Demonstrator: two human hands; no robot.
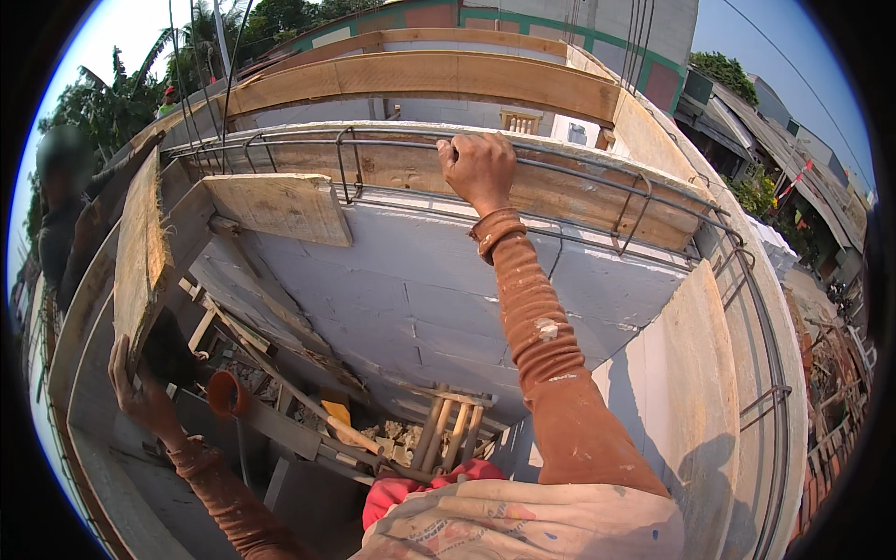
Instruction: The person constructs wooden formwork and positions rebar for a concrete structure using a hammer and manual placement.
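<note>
Pale shirt (579, 523) with faded print, wrinkled rust-brown sleeves (555, 373) either side of the shirt, bare hands (481, 170), red cloth (387, 497) beyond the shirt

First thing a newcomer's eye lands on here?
Probably the right hand at upper centre, closed on the steel rods along the top of the pale block wall, its rust-brown sleeve running down the picture. Next, at left, the left hand holds the lower end of a rough board. Below, left of centre, an orange pipe stands out.
</note>
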